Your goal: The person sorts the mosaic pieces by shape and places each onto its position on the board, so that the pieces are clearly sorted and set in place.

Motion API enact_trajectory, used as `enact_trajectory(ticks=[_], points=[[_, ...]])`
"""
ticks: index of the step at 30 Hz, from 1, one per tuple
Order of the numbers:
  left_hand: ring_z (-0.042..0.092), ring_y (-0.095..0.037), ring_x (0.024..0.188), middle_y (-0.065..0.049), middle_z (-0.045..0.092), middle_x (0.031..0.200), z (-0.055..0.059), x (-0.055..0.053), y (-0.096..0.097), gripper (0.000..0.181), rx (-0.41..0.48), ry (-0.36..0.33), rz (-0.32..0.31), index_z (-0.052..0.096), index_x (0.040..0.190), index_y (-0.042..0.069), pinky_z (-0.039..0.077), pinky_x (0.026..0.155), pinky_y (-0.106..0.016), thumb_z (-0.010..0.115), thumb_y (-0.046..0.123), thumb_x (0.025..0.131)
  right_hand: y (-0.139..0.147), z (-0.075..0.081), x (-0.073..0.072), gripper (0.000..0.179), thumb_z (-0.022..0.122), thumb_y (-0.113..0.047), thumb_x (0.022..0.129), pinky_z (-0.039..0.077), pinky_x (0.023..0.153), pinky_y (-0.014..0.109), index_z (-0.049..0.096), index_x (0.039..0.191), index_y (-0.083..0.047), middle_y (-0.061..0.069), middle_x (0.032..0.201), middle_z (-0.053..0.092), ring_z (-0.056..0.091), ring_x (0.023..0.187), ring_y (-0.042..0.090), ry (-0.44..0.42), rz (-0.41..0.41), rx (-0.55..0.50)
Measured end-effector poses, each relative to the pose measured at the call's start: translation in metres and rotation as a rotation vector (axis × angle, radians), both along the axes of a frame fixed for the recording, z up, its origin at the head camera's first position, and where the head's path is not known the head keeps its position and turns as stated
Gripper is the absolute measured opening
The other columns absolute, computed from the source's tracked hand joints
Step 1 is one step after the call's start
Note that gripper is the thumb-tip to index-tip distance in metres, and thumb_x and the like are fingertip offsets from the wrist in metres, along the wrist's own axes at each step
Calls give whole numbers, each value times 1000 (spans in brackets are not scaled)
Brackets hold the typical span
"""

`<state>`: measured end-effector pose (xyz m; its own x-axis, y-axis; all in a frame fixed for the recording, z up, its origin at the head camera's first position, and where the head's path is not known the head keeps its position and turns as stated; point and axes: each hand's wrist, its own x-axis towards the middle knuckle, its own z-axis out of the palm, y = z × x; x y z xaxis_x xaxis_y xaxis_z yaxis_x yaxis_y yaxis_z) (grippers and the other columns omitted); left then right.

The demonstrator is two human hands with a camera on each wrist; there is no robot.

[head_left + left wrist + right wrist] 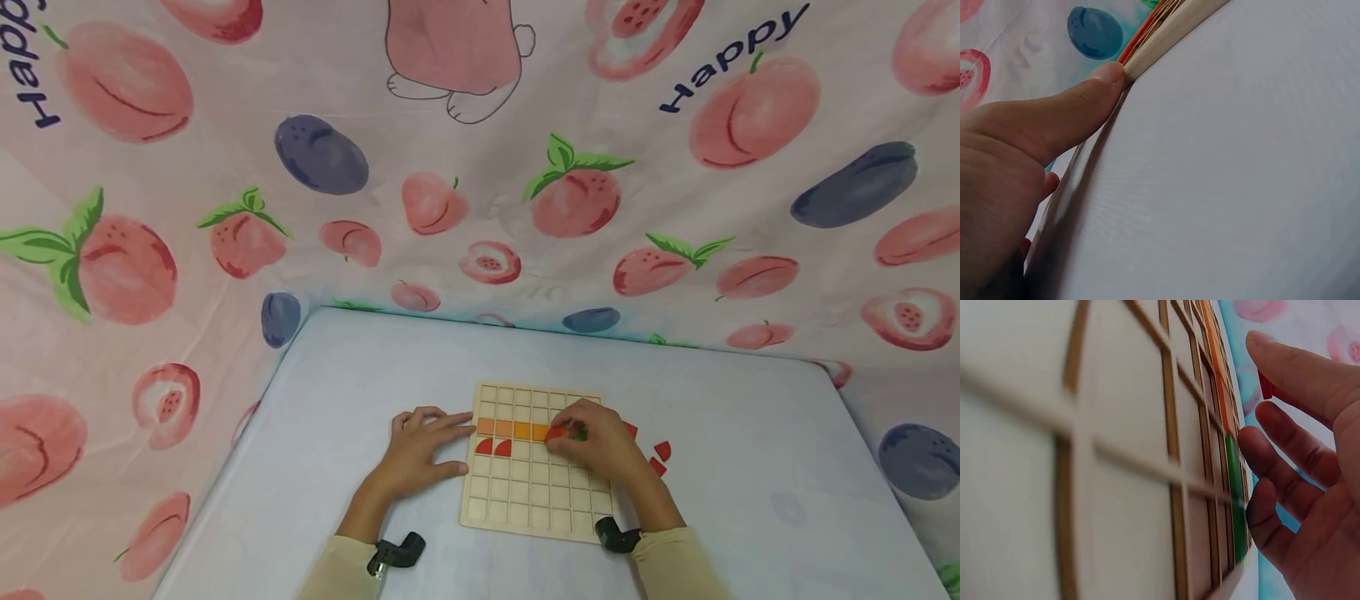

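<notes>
A light wooden grid board [528,518] lies on the white table. Two red quarter-round pieces [503,448] sit at the left of one row, below a row of orange squares [522,431]. My left hand [420,450] rests against the board's left edge with its fingers spread; in the left wrist view the thumb [1082,103] touches the wooden edge. Over the board's right side, my right hand [600,442] pinches a small red piece [1265,385] between thumb and finger; its full shape is hidden. Green pieces [1234,469] sit in the grid beneath that hand's other fingers.
Loose red pieces [662,451] lie on the table [757,467] right of the board, with another red piece [631,430] partly behind the right hand. A fruit-printed cloth [487,208] rises behind the table. Black wrist cameras [401,550] sit on both wrists.
</notes>
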<state>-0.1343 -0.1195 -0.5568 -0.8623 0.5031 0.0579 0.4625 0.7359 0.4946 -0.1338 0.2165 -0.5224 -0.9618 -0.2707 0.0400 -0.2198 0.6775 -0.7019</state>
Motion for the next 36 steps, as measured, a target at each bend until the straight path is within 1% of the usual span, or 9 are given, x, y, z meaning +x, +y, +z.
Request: enact_trajectory(ticks=[4,9,13,17,21,26,31,36], points=[[38,-17,139,21,45,157,-2,0,0,64,-14,18,-11,55,147,37,19,109,-55,74,55,88,-11,2,2,21,87,-31,81,50,73,25,76,98,-28,-13,95,68,57,81,10,8,22,-10],[37,-19,142,20,42,160,-3,1,1,64,-22,34,-32,52,150,36,18,109,-56,71,53,91,-24,1,4,22,87,-32,81,48,72,23,76,100,-28,-15,95,67,55,82,8,7,51,5],[35,-20,144,19,40,161,-2,1,3,63,-29,37,-48,50,152,35,17,110,-57,68,52,93,-30,-2,3,23,88,-31,80,48,70,22,77,99,-25,-13,95,68,54,79,8,26,65,13],[34,-19,145,21,38,162,-1,0,4,63,-43,39,-59,47,153,36,17,111,-56,65,53,95,-34,-3,3,24,89,-32,79,46,64,22,77,98,-24,-11,85,65,52,72,7,20,51,33],[35,-19,144,21,39,161,0,-1,5,62,-31,42,-57,49,152,36,17,110,-55,65,53,95,-37,-2,3,24,89,-33,79,43,60,22,76,97,-24,-12,77,59,49,66,7,-22,26,68],[35,-18,143,21,40,161,0,-1,5,62,-33,35,-52,49,152,36,17,109,-55,65,53,95,-40,-1,3,23,90,-33,77,42,60,23,74,92,-26,-11,77,59,49,67,8,-34,4,104],[35,-18,143,22,40,160,-1,-1,3,61,-37,30,-38,51,150,37,17,110,-55,66,53,93,-45,0,3,22,90,-32,77,41,62,23,72,88,-26,-9,78,58,48,69,8,-17,12,151],[36,-18,142,22,41,160,-3,0,2,61,-27,36,-35,52,149,38,18,109,-56,67,54,93,-49,1,3,24,91,-32,75,40,63,23,71,87,-26,-10,78,57,48,69,8,-27,3,181]])
